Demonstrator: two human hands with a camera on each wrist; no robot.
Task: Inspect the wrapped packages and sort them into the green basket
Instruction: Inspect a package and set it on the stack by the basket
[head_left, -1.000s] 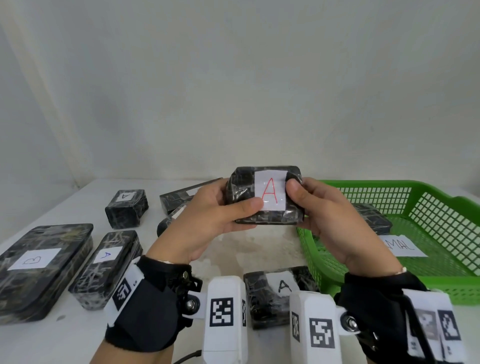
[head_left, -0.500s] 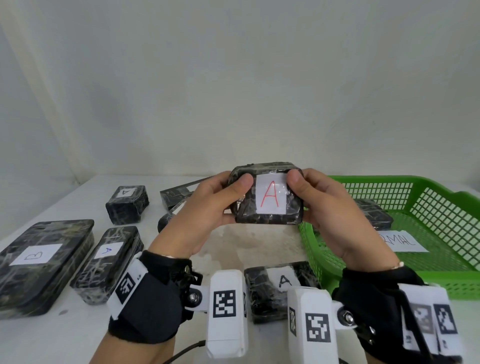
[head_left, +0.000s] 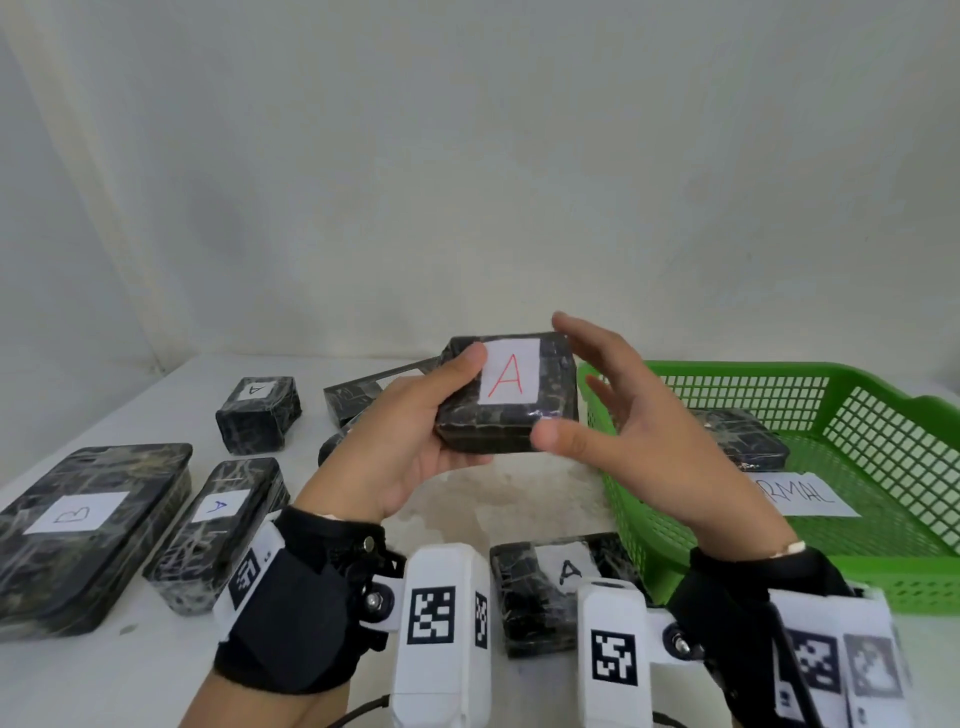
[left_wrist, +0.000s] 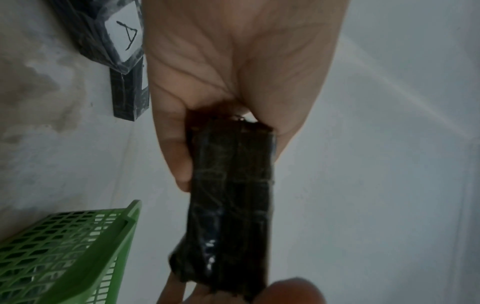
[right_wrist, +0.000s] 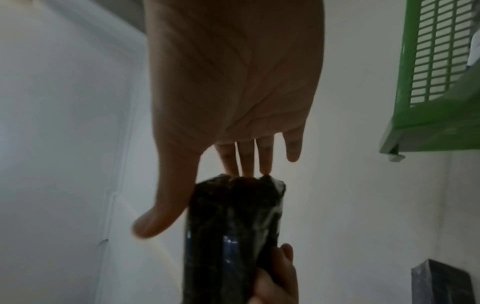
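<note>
While the left hand (head_left: 410, 441) clamps the wrapped package (head_left: 511, 395) above the tabletop (head_left: 130, 670), label "A" faces the wearer for inspection; right hand (head_left: 639, 431) w/ fingers spread, gripping nothing (fingertips possibly touching). Green basket (head_left: 883, 582) sits just right.

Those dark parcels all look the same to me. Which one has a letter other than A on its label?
The large flat black-wrapped package at the table's far left: its white label reads B, while every other readable label shows A.
</note>
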